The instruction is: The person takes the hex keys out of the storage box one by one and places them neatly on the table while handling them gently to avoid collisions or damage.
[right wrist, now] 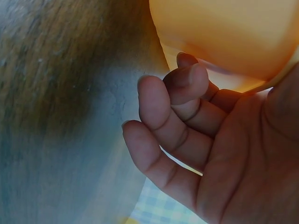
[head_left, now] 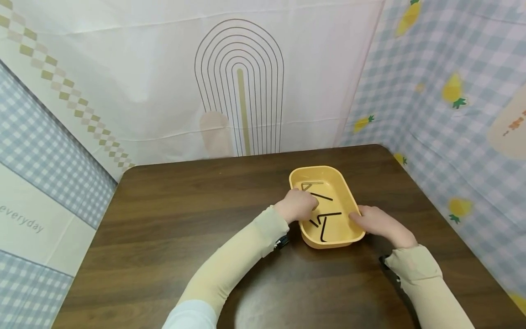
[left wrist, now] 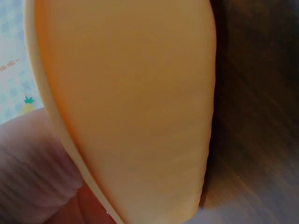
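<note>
A yellow plastic tray (head_left: 347, 201) with rounded corners stands on the table, with several L-shaped hex keys in it. Most are black, such as one hex key (head_left: 323, 228) near the front; a silvery hex key (head_left: 314, 183) lies at the back. My right hand (head_left: 378, 221) grips the tray's right rim, thumb over the inside and fingers under the outer wall, seen in the right wrist view. Over the left rim reaches my left hand (head_left: 297, 204), fingers bent down inside among the keys. Its fingertips are hidden, so I cannot tell whether they pinch a key.
The dark wooden table (head_left: 185, 201) extends left and in front of the tray. Behind it hangs a white patterned cloth (head_left: 164, 82); a checked cloth (head_left: 435, 123) lines the right side. Dark wrist devices sit under both sleeves.
</note>
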Available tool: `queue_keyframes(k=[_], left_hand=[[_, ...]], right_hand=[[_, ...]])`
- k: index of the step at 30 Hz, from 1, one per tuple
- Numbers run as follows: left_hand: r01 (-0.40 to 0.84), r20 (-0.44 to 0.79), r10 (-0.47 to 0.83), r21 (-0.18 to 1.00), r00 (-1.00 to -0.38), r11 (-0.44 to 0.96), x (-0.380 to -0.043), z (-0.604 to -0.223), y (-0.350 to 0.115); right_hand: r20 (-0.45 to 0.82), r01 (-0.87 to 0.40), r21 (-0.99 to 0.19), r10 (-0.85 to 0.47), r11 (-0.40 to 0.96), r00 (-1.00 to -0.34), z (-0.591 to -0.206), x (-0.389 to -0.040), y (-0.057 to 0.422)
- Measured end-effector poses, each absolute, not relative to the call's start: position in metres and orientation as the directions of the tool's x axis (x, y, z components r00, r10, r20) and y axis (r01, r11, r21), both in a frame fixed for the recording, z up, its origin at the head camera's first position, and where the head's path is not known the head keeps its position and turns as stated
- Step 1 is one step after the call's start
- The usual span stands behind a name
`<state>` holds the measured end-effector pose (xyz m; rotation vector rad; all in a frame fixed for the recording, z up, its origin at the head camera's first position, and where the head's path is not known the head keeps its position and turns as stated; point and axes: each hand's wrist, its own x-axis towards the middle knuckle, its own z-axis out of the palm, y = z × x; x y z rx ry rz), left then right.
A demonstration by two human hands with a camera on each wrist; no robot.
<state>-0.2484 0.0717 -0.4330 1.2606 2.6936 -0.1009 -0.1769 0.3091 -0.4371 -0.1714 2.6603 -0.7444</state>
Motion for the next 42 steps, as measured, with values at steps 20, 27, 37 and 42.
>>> queue_keyframes(k=[20, 27, 37, 42], left_hand=[[0.747, -0.342, 0.694, -0.038, -0.634, 0.664, -0.246, -0.432, 0.077], [0.749, -0.383, 0.681, -0.048, -0.624, 0.66, -0.245, -0.429, 0.077], [0.76, -0.402, 0.683, -0.056, -0.61, 0.647, -0.248, -0.432, 0.076], [0.763, -0.405, 0.688, -0.04, -0.602, 0.645, -0.25, -0.432, 0.077]], right_hand=[[-0.354, 0.052, -0.543, -0.172, 0.838, -0.919, -0.447, -0.175, 0.308], [-0.366, 0.075, -0.556, -0.163, 0.828, -0.916, -0.446, -0.175, 0.306], [-0.372, 0.082, -0.561, -0.162, 0.824, -0.914, -0.449, -0.177, 0.307], [-0.367, 0.076, -0.559, -0.165, 0.826, -0.915, -0.448, -0.177, 0.307]])
